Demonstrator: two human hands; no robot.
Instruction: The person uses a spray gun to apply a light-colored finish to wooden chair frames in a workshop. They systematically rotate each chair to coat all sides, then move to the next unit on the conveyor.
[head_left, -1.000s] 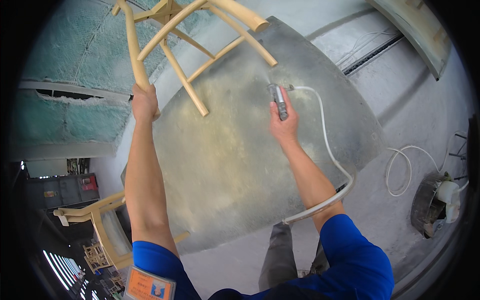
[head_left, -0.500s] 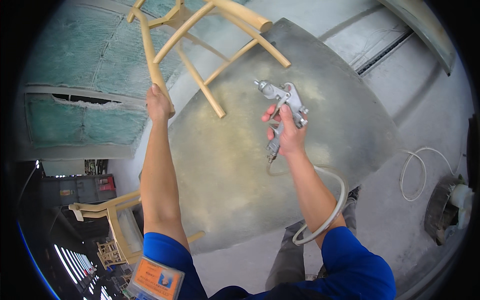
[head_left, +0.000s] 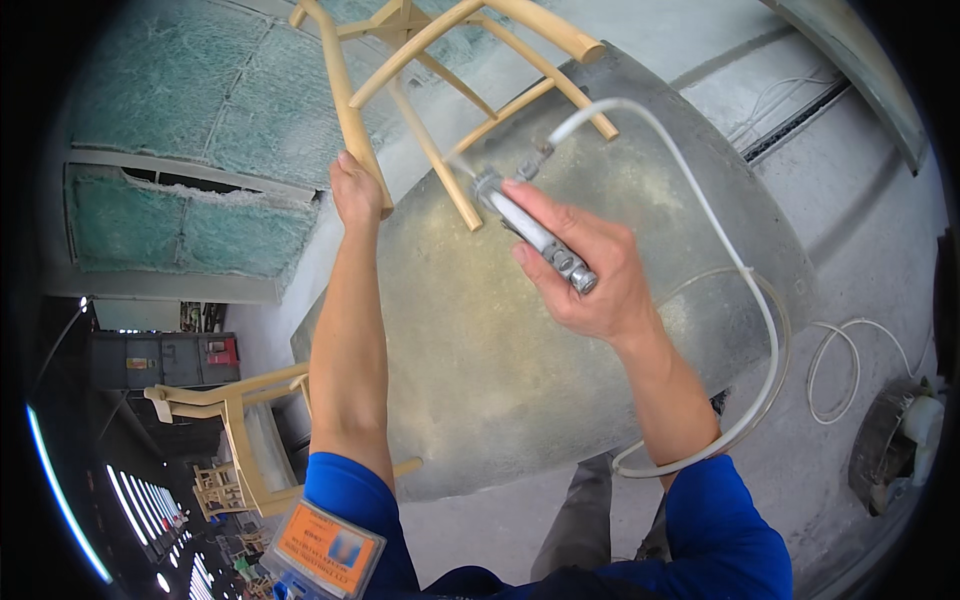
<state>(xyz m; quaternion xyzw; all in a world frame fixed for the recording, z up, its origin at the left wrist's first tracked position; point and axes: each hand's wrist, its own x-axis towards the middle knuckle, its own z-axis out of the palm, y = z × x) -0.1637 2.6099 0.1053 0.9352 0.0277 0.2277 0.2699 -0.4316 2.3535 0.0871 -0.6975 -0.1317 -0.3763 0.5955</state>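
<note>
A pale wooden chair frame (head_left: 414, 48) is held tilted at the far side, over the round grey table (head_left: 470, 400). My left hand (head_left: 356, 190) is closed round the end of one of its thick rails. In my right hand (head_left: 590, 262) is a silver spray gun (head_left: 540, 236), turned so that its body lies across my fingers. A faint pale mist shows between the gun's front and a chair leg. From the gun a whitish air hose (head_left: 690, 165) loops over to the right and back under my right forearm. My grip on the trigger is partly hidden.
Green fibrous filter panels (head_left: 150, 120) line the left wall. Another wooden chair (head_left: 245, 440) stands at the lower left, with more furniture behind it. Coiled hose (head_left: 835, 370) and a dark round container (head_left: 880, 450) lie on the floor at right. A curved panel (head_left: 870, 85) hangs at upper right.
My right hand has rotated the spray gun and brought it closer to the chair leg. The hose has swung up to the right. The chair and my left hand appear slightly farther right.
</note>
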